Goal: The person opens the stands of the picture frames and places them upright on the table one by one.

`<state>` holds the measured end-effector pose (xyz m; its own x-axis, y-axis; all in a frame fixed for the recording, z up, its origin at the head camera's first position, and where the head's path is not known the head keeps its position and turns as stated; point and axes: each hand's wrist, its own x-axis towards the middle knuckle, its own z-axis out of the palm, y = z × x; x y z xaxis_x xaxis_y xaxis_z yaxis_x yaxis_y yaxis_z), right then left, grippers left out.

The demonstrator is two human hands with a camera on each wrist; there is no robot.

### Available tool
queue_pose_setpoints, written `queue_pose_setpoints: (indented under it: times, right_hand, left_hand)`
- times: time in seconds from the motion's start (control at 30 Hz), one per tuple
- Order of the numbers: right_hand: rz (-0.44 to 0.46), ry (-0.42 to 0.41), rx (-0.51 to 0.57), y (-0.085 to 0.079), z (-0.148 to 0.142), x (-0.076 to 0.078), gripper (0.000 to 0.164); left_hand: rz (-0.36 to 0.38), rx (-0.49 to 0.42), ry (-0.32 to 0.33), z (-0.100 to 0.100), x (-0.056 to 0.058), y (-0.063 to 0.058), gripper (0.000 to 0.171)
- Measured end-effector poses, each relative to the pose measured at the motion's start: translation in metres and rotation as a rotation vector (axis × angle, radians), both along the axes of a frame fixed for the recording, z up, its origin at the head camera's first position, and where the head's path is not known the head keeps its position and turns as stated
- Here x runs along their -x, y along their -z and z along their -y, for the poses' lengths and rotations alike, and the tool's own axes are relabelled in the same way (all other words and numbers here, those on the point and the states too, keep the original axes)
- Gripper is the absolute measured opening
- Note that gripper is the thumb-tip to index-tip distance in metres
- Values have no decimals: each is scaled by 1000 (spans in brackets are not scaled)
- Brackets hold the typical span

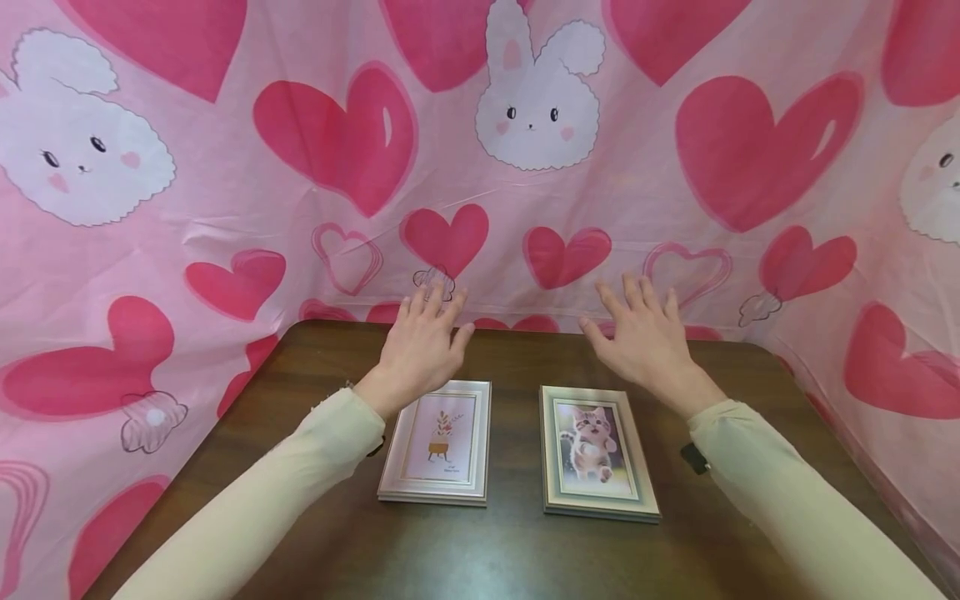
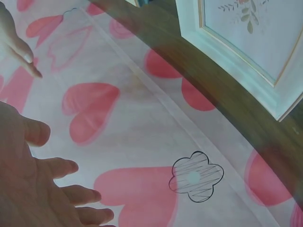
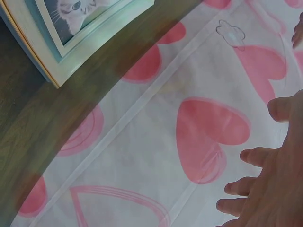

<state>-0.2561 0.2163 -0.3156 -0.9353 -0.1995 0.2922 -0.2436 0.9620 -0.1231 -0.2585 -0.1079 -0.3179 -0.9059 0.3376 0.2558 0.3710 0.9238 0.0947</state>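
Observation:
Two framed pictures lie face up side by side on the dark wooden table. The left picture frame (image 1: 438, 446) is silvery white and shows a plant in an orange pot on legs. A kitten is pictured in the right picture frame (image 1: 598, 454), which has a cream and greenish border. My left hand (image 1: 422, 346) hovers above the far edge of the plant picture, fingers spread, holding nothing. Beyond the kitten picture, my right hand (image 1: 648, 342) is raised with its fingers apart and nothing in it. Each wrist view shows a frame's corner well away from the fingers.
The brown table (image 1: 517, 550) ends at a pink curtain (image 1: 637, 200) with hearts and white rabbits, which rises behind it and along both sides. A dark strap piece (image 1: 695, 458) shows at the right sleeve's cuff.

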Motion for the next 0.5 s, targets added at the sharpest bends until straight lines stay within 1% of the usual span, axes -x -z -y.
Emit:
queue_pose_setpoints:
  times: [0.33,0.5]
  right_hand:
    - [15,3,-8,3,2,-2,78]
    - [17,-6,-5,7,3,-2,77]
  left_hand:
    - [-7,-18,11,-3,-4,5,65]
    - [-17,-27,21,-5,-8,8,64]
